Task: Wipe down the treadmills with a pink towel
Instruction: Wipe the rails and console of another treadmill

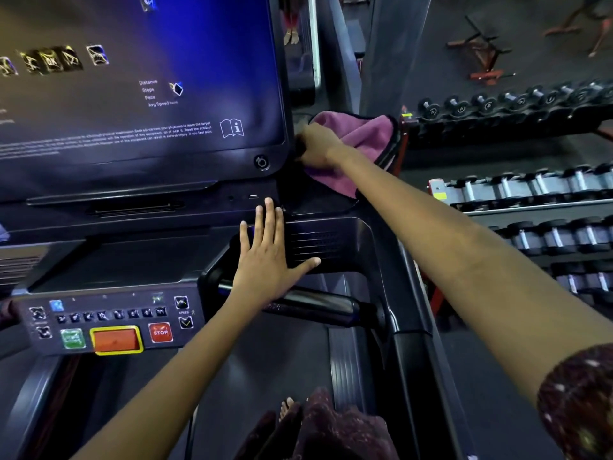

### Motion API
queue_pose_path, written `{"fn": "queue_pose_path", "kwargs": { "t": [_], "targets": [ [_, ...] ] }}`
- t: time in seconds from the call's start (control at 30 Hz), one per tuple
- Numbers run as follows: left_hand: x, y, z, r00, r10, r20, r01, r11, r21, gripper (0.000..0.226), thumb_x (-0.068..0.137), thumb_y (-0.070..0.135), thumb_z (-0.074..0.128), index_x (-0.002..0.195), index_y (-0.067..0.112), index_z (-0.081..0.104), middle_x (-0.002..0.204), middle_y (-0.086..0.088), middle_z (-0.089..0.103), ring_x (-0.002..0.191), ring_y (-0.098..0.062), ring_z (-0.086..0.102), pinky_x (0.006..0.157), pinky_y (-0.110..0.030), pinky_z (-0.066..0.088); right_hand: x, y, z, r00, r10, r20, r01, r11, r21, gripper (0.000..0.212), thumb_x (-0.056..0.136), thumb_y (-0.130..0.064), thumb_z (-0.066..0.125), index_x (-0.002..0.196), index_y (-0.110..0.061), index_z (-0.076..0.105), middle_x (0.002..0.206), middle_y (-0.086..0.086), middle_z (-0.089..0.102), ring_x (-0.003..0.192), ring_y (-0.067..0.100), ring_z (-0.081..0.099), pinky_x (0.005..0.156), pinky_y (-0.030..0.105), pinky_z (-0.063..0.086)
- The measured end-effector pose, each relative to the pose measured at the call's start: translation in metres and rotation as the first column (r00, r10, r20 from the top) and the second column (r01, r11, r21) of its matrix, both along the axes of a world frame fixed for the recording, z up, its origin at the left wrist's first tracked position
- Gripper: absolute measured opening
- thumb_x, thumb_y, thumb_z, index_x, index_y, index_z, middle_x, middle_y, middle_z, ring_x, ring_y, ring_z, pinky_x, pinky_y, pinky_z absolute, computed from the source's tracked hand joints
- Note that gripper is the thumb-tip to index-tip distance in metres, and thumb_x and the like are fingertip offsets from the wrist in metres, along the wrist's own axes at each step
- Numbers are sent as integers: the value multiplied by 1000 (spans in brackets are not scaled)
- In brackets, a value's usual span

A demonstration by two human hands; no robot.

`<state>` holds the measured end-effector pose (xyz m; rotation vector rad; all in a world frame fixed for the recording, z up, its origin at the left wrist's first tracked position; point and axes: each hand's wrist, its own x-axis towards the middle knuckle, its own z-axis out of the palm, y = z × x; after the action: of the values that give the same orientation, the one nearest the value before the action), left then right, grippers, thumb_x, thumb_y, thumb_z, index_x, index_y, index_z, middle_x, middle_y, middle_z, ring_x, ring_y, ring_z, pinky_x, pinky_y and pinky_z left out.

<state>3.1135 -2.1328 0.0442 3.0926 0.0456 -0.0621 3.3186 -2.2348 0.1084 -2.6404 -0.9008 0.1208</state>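
I stand on a black treadmill [335, 242] whose large blue screen [142, 81] fills the upper left. My right hand [316, 146] grips a pink towel [361, 137] and holds it against the console's right side, just beside the screen's lower right corner. The towel bunches around my fingers and hangs down below the hand. My left hand [270, 255] lies flat with straight, spread fingers on the console's right shoulder, over a vented panel. Its thumb points right.
The control panel [109, 323] with a red STOP button [160, 332] and an orange safety key sits lower left. A handlebar grip [318, 305] runs below my left hand. Dumbbell racks [530, 190] stand close on the right. The belt and my foot [287, 406] are below.
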Motion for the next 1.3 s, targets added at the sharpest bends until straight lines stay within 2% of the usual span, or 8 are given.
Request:
{"fn": "queue_pose_path", "kwargs": {
  "t": [0.2,0.37,0.5,0.73,0.83,0.93,1.1,1.3],
  "targets": [
    [0,1,0,1000,0,10,0,1000,-26,114,64,84,4,147,8,-12,147,-3,-32,143,-19,-21,114,-44,-10,-25,-34,-5,993,110,-51,-108,993,42,32,78,-25,67,108,-33,69,107,-8,70,101,10,61,88,21,42],
    [1,1,-1,1000,2,5,-2,1000,4,114,63,84,1,146,6,-15,152,-8,-27,143,-21,-21,114,-45,-9,-44,-61,-15,988,153,8,-153,988,11,31,82,-28,67,113,-27,68,116,-10,66,105,11,54,82,17,25],
    [1,1,0,1000,-6,8,6,1000,1,115,63,84,1,146,5,-14,150,-7,-30,143,-22,-20,115,-46,-8,-34,-61,-17,1000,30,4,-30,998,46,29,82,-29,67,110,-32,68,113,-10,66,106,12,56,92,27,36],
    [0,1,0,1000,-7,17,7,1000,6,115,64,84,0,147,5,-10,154,-9,-23,143,-22,-19,114,-45,-9,-19,-27,-14,968,-226,114,222,974,42,27,82,-42,63,107,-35,68,106,1,69,101,23,62,82,34,48],
    [-1,1,1,1000,-8,14,8,1000,1,112,69,84,7,148,6,-9,154,-8,-24,143,-22,-19,115,-46,-8,-36,-25,-13,989,-133,62,129,990,60,24,81,-46,63,103,-38,70,104,-5,70,99,17,63,83,32,49],
    [-1,1,1,1000,-9,18,8,1000,4,114,64,83,0,147,6,-10,154,-8,-25,143,-22,-19,115,-45,-9,-60,-39,-17,999,7,40,-9,999,54,25,80,-35,66,105,-34,71,107,-8,70,100,13,62,89,27,44],
    [-1,1,3,1000,-11,11,11,1000,9,116,61,82,-4,147,6,-11,154,-9,-25,143,-22,-20,115,-44,-10,-67,-66,-20,997,73,-11,-72,997,28,26,81,-31,68,107,-32,69,111,-11,67,97,6,51,85,20,32],
    [-3,1,5,1000,-13,14,13,1000,-9,115,63,83,-2,148,5,-10,154,-9,-23,143,-22,-18,115,-45,-9,-24,-56,-10,980,-198,-8,197,976,92,25,81,-33,67,105,-33,69,107,-8,69,101,12,61,86,25,42]
  ]
}}
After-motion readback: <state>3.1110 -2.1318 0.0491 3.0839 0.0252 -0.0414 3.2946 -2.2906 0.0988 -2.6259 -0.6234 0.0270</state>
